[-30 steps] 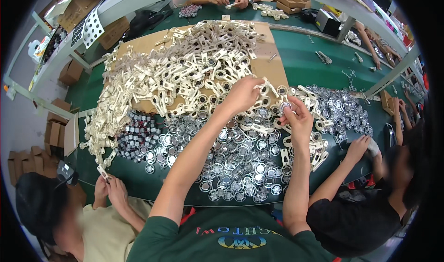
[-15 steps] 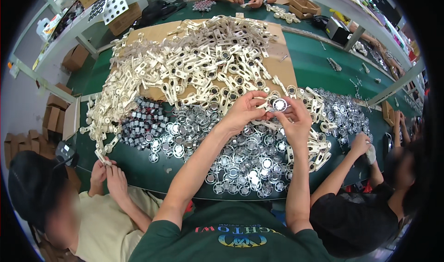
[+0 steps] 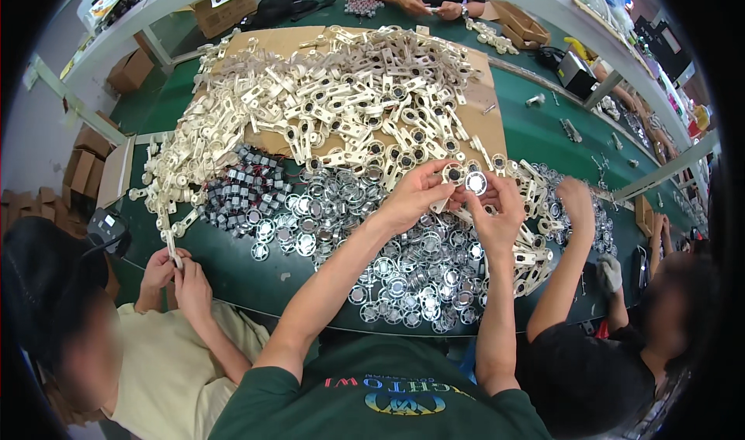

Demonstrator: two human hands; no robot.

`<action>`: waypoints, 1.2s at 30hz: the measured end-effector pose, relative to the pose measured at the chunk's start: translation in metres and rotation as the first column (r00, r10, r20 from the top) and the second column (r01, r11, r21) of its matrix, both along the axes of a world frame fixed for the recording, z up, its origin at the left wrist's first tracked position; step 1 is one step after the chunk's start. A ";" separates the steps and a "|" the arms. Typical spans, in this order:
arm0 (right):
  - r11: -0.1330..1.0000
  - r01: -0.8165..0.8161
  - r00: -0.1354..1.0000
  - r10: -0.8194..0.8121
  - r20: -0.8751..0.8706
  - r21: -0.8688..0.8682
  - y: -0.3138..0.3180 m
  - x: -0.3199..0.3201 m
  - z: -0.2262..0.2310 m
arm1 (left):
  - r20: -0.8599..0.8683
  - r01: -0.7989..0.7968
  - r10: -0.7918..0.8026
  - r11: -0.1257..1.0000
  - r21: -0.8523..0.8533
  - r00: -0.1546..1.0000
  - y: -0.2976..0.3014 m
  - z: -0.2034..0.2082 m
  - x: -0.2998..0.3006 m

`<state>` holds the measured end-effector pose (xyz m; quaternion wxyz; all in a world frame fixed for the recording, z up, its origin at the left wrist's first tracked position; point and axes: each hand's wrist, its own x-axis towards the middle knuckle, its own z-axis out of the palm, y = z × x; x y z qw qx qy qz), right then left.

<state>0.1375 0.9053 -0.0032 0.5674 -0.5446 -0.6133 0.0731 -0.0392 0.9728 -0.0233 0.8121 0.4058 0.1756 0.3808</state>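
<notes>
Over the middle of the bench, my left hand [image 3: 416, 198] is closed on a cream plastic housing [image 3: 453, 174] with a round, dark-centred end. Right beside it, my right hand [image 3: 500, 213] pinches a silver round disc [image 3: 476, 182] with a bright centre. The two parts are side by side at my fingertips; whether they touch is unclear. Below my hands spreads a heap of silver discs [image 3: 423, 273]. Beyond them lies a large pile of cream plastic housings [image 3: 341, 98] on a cardboard sheet [image 3: 477, 98].
Small grey motor-like blocks [image 3: 244, 188] lie in a cluster on the green bench [image 3: 233, 273]. A person at left holds a cream part [image 3: 175, 258]; the right-hand person's bare hand [image 3: 576, 201] is over more discs. A shelf post [image 3: 671, 164] stands at right.
The view has shifted slightly. The cream housing's round end now shows beside the disc at my fingertips. The right-hand person's arm has reached forward over the discs.
</notes>
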 end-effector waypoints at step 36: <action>0.976 -0.116 0.910 0.178 0.375 -0.184 -0.031 0.000 0.016 | -0.312 -0.131 0.262 0.914 0.385 0.913 -0.020 0.005 -0.003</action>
